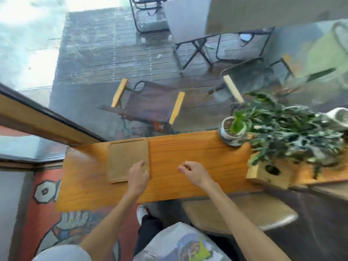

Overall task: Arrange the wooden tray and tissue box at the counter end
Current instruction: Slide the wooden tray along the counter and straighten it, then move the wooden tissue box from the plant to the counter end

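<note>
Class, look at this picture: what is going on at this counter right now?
A person stands at a wooden counter by a window. Their left hand rests on the near right corner of a flat wooden tray lying toward the counter's left end. The right hand hovers over bare counter, holding nothing. A wooden tissue box sits at the right, under potted plants.
</note>
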{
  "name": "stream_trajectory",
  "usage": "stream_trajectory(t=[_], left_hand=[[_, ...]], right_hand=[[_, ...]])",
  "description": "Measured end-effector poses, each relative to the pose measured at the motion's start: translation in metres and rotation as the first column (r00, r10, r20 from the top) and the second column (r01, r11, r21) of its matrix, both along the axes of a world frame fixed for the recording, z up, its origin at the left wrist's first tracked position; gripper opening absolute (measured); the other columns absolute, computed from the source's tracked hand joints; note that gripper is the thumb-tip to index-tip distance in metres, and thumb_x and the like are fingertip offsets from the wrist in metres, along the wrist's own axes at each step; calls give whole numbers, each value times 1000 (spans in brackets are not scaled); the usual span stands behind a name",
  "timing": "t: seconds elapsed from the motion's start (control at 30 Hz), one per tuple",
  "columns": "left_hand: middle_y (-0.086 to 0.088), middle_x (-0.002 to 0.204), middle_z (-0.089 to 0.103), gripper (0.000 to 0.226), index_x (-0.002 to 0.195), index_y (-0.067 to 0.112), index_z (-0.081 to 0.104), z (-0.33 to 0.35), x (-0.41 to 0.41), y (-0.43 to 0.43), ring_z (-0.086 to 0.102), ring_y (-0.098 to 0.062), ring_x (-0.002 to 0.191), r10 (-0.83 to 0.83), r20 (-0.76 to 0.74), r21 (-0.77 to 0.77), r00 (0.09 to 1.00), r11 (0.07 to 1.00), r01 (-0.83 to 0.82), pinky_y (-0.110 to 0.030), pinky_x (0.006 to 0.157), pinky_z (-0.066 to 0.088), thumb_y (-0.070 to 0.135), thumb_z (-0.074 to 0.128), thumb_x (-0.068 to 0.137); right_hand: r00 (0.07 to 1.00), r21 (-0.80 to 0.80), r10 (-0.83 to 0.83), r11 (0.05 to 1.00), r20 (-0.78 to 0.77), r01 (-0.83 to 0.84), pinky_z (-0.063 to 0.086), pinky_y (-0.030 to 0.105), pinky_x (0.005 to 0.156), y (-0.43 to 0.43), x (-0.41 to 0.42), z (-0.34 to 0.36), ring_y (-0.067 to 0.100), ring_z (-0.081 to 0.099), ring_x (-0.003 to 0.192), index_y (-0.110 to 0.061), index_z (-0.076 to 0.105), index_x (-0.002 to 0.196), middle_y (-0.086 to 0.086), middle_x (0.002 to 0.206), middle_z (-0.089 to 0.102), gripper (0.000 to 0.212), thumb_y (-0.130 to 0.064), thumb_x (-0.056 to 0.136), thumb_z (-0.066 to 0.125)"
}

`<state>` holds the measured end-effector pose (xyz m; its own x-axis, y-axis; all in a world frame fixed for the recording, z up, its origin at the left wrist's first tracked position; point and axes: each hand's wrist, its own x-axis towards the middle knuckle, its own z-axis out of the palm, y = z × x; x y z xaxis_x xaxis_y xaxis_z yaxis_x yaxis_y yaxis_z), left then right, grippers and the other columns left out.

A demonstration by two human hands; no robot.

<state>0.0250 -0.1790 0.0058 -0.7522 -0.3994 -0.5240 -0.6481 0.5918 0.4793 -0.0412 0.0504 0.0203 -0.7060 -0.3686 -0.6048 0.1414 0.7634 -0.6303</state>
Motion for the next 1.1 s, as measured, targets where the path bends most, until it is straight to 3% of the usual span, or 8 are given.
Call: stream_trajectory(t=[0.07, 0.17, 0.47, 0.53, 0.67, 0.83, 1.0, 1.1], left_hand=[[-13, 134, 64, 39, 136, 5, 60, 15, -18, 56, 59, -28, 124, 126, -59, 216, 990, 970, -111, -39, 104, 49, 4, 47, 99], [-6, 125, 67, 34, 130, 12, 64, 24, -39, 129, 62, -22, 115, 2, -20, 335, 1000, 942, 5, -29, 89, 47, 6, 48, 100], [-18, 125, 68, 38, 131, 2, 62, 14, -98, 288, 64, -33, 106, -338, 160, 397, 927, 882, 253, -39, 86, 52, 9, 42, 99], [-15, 114, 68, 38, 132, 4, 60, 10, -101, 317, 59, -28, 90, -331, 210, 412, 920, 883, 224, -37, 77, 50, 13, 43, 100], [0, 92, 55, 47, 150, 16, 39, 2, -96, 361, 51, -25, 89, -160, 367, 506, 917, 861, -52, -32, 67, 42, 23, 42, 103], [-5, 157, 43, 56, 158, 18, 30, 5, -84, 396, 46, -21, 127, -177, 391, 604, 903, 789, -107, -35, 96, 40, 19, 47, 105], [-11, 158, 41, 63, 157, 7, 27, 8, -83, 381, 46, -20, 134, -105, 321, 617, 941, 778, -123, -18, 93, 35, 9, 55, 101], [-13, 156, 43, 55, 152, 12, 33, 5, -79, 347, 40, -24, 142, -24, 275, 579, 961, 802, -146, -33, 120, 32, 29, 52, 104]], right_hand=[[987, -26, -163, 986, -15, 163, 48, 33, 73, 62, 2, 18, 16, 66, 91, -25, 74, 90, -4, 95, 75, 28, -41, 98, 52], [962, 38, -271, 962, -19, 272, 51, 33, 75, 150, 7, 30, 14, 65, 91, -25, 73, 88, -7, 95, 74, 30, -43, 98, 51], [846, 291, -509, 795, -157, 533, 53, 42, 90, 319, 11, 14, 31, 62, 113, -23, 66, 118, 7, 122, 65, 27, -35, 100, 51], [783, 295, -606, 729, -140, 617, 51, 44, 97, 334, 10, 2, 35, 58, 121, -17, 62, 128, 13, 130, 61, 34, -33, 99, 54], [603, 224, -793, 606, 89, 763, 38, 42, 112, 343, 4, -10, 34, 41, 143, -11, 31, 155, 14, 156, 43, 65, -34, 99, 56], [346, 143, -852, 428, 392, 892, 34, 48, 119, 334, 1, -19, 30, 39, 144, -13, 33, 154, 7, 159, 38, 65, -34, 97, 58], [315, 171, -846, 419, 429, 892, 49, 45, 105, 303, 5, -17, 31, 50, 133, -17, 40, 151, 8, 149, 50, 62, -32, 94, 58], [338, 145, -815, 449, 471, 881, 57, 38, 88, 278, 9, -11, 30, 63, 113, -21, 54, 140, 10, 124, 65, 45, -23, 96, 51]])
